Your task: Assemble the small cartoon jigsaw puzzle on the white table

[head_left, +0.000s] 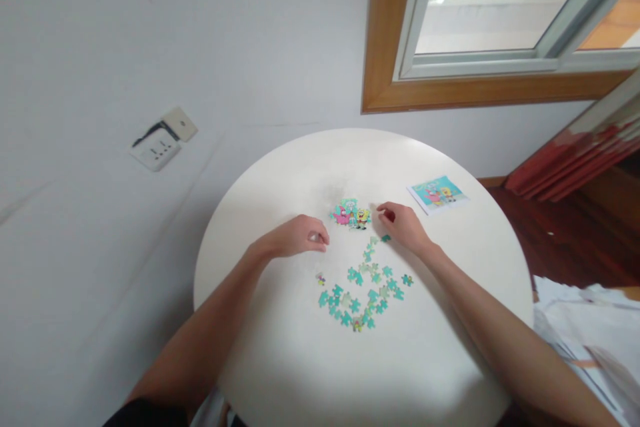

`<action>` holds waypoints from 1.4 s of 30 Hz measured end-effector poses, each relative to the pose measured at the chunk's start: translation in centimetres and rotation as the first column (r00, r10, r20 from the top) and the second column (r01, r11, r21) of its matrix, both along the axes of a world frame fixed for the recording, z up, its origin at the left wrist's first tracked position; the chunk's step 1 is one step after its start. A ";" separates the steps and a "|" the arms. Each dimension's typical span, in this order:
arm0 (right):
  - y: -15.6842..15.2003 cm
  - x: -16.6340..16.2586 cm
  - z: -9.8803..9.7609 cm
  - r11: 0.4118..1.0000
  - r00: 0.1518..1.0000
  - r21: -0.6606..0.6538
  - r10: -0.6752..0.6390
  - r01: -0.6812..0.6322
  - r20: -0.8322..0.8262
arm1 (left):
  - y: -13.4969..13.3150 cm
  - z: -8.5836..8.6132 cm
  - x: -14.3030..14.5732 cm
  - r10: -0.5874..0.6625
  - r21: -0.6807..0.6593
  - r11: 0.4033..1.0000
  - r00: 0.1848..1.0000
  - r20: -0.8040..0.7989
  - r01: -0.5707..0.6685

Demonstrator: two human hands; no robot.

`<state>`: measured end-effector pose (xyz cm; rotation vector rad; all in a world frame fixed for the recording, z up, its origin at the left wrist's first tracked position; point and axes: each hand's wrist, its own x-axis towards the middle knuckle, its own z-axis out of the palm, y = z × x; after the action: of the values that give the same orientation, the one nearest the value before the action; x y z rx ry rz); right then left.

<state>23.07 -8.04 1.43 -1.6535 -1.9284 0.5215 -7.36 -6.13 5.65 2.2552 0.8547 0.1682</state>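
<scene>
A partly joined jigsaw puzzle [351, 214] lies near the middle of the round white table, showing a pink figure, a yellow square one and a teal one. To its lower left, my left hand [301, 235] rests loosely curled, thumb and fingertips slightly apart with nothing seen between them. My right hand [403, 224] is just right of the joined section, index finger and thumb a little apart and pointing at its edge. No piece shows in it. Below both hands are several loose teal puzzle pieces [373, 295]. One dark green piece [385, 238] lies beside my right hand.
A reference picture card [439, 195] lies at the right of the white table [280, 180]. A wall with a socket [156, 148] is at left, a window frame [475, 90] behind. Papers [580, 327] are piled at lower right, near a red curtain [570, 157].
</scene>
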 end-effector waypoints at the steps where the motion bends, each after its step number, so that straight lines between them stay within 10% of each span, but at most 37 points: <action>1: 0.1 0.1 -0.2 1.000 1.000 0.007 -0.005 0.005 -0.007 | -0.2 0.2 -0.2 -0.074 -0.057 0.996 0.997 -0.019 0.073; 10: 0.8 0.6 -1.3 0.999 0.989 0.018 -0.044 0.047 -0.143 | -1.6 -0.2 0.8 -0.318 -0.154 0.938 0.948 -0.019 0.311; 32: 1.2 1.1 -2.0 0.998 0.987 0.030 -0.059 0.064 -0.147 | -0.1 -1.5 0.6 -0.001 -0.005 1.000 1.000 -0.007 0.001; 42: 1.6 1.3 -2.7 0.993 0.987 0.070 -0.082 0.092 -0.136 | 0.1 -1.3 0.8 -0.046 0.138 0.989 0.999 0.029 0.042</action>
<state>24.34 -6.45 -1.23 -1.6056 -1.7507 0.5044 -6.53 -6.08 4.40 2.3913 0.7972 0.2490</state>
